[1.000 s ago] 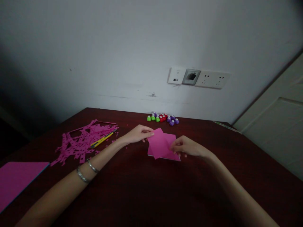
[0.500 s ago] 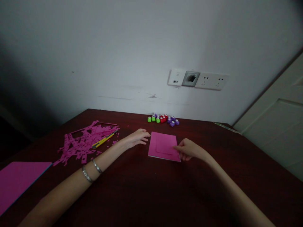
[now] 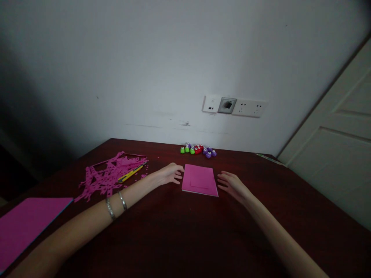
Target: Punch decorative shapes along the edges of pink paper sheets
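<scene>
Head view: a small pink sheet (image 3: 199, 179) is lying flat on a larger pink pad (image 3: 187, 170) in mid-table, its edges sitting inside the pad's outline. Left of the pad, the left hand (image 3: 171, 173) is resting with its fingers loosely spread, holding nothing; whether a fingertip is touching the pad, one cannot tell. Just right of the pad, the right hand (image 3: 233, 185) is opening its fingers wide, likewise empty. Farther left of it, cut pink scraps (image 3: 106, 175) are lying heaped beside a yellow cutter (image 3: 130, 173), so some cutting is already showing as done, while the two sheets are looking merely stacked; whether they are sticking together is unclear.
</scene>
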A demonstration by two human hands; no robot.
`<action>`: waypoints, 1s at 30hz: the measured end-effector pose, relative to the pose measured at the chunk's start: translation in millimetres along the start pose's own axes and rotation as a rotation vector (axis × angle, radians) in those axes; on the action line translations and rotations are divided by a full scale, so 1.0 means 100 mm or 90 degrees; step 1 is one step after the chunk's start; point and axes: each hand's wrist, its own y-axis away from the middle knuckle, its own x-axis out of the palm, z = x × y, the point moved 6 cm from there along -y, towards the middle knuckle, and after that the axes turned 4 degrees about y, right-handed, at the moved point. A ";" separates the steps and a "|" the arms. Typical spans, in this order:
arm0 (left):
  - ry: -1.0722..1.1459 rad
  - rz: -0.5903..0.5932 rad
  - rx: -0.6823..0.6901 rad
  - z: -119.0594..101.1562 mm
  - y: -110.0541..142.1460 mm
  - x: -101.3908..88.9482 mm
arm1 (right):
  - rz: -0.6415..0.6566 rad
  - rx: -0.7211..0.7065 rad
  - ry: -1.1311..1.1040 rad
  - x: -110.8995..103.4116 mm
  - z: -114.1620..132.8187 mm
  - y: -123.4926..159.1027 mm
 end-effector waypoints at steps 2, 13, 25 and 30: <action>0.004 0.022 -0.001 0.00 0.02 0.08 | 0.001 -0.007 -0.036 0.03 0.02 0.05; -0.062 0.013 -0.025 -0.01 0.07 0.12 | 0.019 -0.022 -0.040 0.11 0.05 0.04; -0.139 0.011 -0.065 -0.08 0.12 0.05 | 0.063 -0.034 -0.016 0.23 0.06 0.00; -0.173 0.007 -0.055 -0.08 0.13 0.03 | 0.042 -0.061 0.039 0.22 0.02 -0.04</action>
